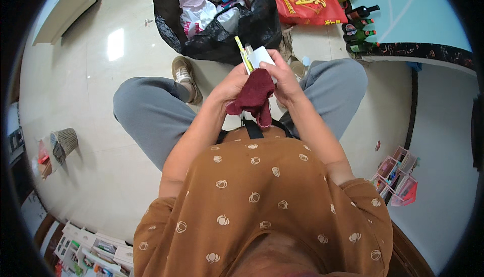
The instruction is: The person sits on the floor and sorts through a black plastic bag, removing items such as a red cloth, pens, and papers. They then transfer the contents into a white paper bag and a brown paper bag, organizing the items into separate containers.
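In front of my lap, both hands are close together. My right hand [284, 73] grips a small white box or card [261, 56], its thumb pressed on the near face. A maroon cloth [256, 89] hangs from my left hand [232, 83], covering part of its fingers. Between the hands, a slim yellow-green packet or stick [239, 46] and a small clear tube-like item [248, 48] poke up beside the white box. Which fingers hold these two is hidden. Just beyond, a large black plastic bag [168, 36] stands open with white bags and other items inside.
A red printed bag [306, 0] lies right of the black bag, with several bottles [359, 35] beside it. On the left floor stands a wastebasket [65, 142]. A pink organiser [397, 175] sits at right, and a white shelf unit [90, 252] at lower left.
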Demonstrator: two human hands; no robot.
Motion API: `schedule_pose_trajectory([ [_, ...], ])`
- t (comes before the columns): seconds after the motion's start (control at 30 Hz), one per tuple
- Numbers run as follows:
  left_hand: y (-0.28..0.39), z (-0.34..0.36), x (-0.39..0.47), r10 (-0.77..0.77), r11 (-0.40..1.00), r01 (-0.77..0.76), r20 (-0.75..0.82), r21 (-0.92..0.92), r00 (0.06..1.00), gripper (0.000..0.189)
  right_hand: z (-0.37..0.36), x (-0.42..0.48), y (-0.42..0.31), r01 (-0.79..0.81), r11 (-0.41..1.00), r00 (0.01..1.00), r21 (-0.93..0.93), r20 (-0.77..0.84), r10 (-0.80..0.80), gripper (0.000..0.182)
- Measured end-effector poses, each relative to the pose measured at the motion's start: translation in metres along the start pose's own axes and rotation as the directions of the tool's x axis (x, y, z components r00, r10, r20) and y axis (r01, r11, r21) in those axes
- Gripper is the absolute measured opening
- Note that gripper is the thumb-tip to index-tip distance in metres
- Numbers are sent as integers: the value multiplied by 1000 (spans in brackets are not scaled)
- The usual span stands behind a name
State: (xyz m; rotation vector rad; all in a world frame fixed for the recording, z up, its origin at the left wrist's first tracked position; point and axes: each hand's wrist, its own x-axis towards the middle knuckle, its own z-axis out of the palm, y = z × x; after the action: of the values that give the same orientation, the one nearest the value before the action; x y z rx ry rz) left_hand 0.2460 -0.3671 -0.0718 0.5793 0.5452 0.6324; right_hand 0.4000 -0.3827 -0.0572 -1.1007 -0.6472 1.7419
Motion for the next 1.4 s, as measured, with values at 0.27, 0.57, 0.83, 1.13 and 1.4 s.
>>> schedule_pose_trajectory([
  [0.27, -28, 64, 8, -33, 986, 46, 83, -159, 996, 48, -74, -36, -26, -126, 991, 929, 50, 356, 100, 44],
  [0.57, -94, 176, 38, -25, 991, 46, 163, -128, 986, 44, -158, -121, -81, -109, 991, 941, 84, 330, 76, 48],
  [0.83, -139, 294, 101, 58, 952, -94, 131, 292, 990, 29, -240, -210, -153, 401, 901, 911, 164, 32, -411, 36],
  [1.13, -220, 395, 183, -132, 934, 52, 204, 353, 970, 24, -359, -267, -199, 537, 750, 844, 387, -256, -472, 33],
  [1.4, -281, 451, 269, -302, 951, 264, 302, 163, 904, 16, -473, -291, -228, 623, 684, 742, 380, -564, -362, 25],
])
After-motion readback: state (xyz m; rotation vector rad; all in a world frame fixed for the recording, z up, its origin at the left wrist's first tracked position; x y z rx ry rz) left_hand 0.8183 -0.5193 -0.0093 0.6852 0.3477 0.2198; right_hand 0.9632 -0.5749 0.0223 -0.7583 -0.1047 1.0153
